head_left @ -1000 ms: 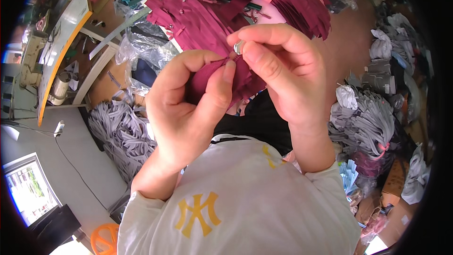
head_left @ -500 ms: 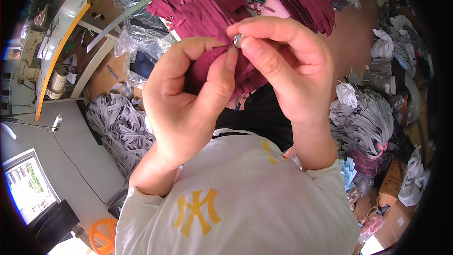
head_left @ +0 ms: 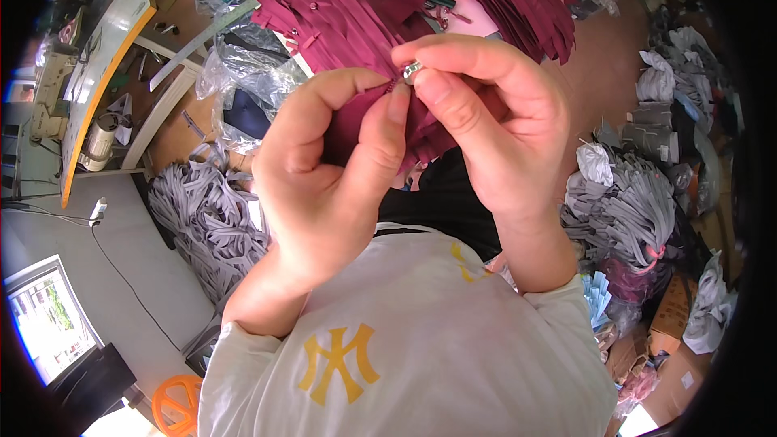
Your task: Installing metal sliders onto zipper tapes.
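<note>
My left hand (head_left: pixel 320 170) pinches the end of a maroon zipper tape (head_left: pixel 346 123) between thumb and forefinger, with its row of teeth showing at the fingertips. Between the thumb and forefinger of my right hand (head_left: pixel 502 121) is a small shiny silver zipper slider (head_left: pixel 411 71). The slider sits right at the tape's end; whether the teeth have entered it I cannot tell. Behind both hands lies a pile of maroon zippers (head_left: pixel 340 12), several with small metal sliders on them. Part of the held tape is hidden behind my left fingers.
Clear plastic bags (head_left: pixel 243 69) lie left of the maroon pile. Bundles of grey zipper tapes (head_left: pixel 202 210) rest at the left, and another grey bundle (head_left: pixel 627 198) at the right. A table with an orange edge (head_left: pixel 113 73) stands far left. Cardboard boxes (head_left: pixel 673 316) are at the lower right.
Both hands have shifted slightly, the left a little to the right. The slider has turned a bit between my right fingertips, showing more of its side. Both pinches still hold.
</note>
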{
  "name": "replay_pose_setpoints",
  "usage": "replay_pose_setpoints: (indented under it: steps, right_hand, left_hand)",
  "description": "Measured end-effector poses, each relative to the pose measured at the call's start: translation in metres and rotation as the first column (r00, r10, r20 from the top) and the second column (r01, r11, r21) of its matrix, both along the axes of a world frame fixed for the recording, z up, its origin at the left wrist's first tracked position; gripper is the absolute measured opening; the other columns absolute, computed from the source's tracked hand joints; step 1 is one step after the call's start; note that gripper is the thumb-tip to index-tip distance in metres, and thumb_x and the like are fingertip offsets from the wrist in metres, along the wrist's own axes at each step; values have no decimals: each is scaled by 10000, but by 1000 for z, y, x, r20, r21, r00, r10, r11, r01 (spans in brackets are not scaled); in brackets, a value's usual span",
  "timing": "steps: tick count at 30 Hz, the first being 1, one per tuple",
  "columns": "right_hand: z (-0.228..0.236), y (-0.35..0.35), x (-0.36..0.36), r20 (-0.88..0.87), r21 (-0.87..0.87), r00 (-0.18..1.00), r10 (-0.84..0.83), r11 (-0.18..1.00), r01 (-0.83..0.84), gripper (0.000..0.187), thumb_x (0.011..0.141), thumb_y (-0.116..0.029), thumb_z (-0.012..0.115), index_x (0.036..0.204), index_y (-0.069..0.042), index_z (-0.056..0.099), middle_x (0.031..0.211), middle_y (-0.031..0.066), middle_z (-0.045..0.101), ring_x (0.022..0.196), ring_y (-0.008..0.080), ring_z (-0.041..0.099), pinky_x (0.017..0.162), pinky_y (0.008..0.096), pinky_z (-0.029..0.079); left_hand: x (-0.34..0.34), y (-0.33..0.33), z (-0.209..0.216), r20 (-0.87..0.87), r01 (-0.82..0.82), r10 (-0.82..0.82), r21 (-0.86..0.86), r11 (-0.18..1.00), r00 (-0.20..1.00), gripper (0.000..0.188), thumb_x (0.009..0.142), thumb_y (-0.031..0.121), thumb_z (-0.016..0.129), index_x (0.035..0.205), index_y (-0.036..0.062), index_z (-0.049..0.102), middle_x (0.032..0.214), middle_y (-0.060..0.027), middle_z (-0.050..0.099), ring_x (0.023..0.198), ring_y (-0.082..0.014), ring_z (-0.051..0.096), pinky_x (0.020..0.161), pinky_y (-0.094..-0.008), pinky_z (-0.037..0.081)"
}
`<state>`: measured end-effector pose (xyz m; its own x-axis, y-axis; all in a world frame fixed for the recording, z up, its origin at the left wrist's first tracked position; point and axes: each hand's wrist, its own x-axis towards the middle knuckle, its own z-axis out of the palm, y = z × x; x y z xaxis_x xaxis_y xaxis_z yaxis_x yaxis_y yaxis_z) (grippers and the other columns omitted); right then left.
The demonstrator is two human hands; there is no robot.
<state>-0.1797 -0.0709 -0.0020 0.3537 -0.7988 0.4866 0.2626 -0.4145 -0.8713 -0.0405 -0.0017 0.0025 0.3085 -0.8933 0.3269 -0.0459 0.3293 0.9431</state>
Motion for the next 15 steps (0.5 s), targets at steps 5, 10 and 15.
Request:
replay_pose_setpoints:
  steps: [5, 10, 15]
  right_hand:
    - [-6, 2, 3, 107, 49, 994, 27, 998, -32, 144, 906, 32, 621, 1049, 36, 633, 1041, 158, 686, 923, 145, 643, 844, 250, 513]
    - [-9, 1, 3, 112, -3, 994, 0, 1000, 0, 155, 910, 34, 616, 1065, 32, 620, 1068, 163, 673, 939, 141, 633, 846, 248, 512]
    - [-10, 3, 5, 127, -10, 992, 6, 1000, -5, 158, 909, 46, 611, 1067, 31, 618, 1077, 164, 669, 939, 139, 632, 851, 249, 512]
  left_hand:
    - [-1, 1, 3, -11, -2, 2, 9, 1000, 1000, 162, 902, 43, 675, 1040, -18, 616, 806, 2, 613, 605, -24, 543, 525, -171, 430]
    - [-2, -1, 3, 13, -2, 2, 22, 1000, 1000, 165, 906, 40, 668, 1049, -20, 614, 780, 6, 609, 584, -23, 543, 510, -171, 428]
    - [-4, 0, 3, -87, 5, -1, 43, 999, 996, 170, 909, 51, 670, 1053, -22, 615, 792, 8, 617, 583, -21, 541, 513, -169, 429]
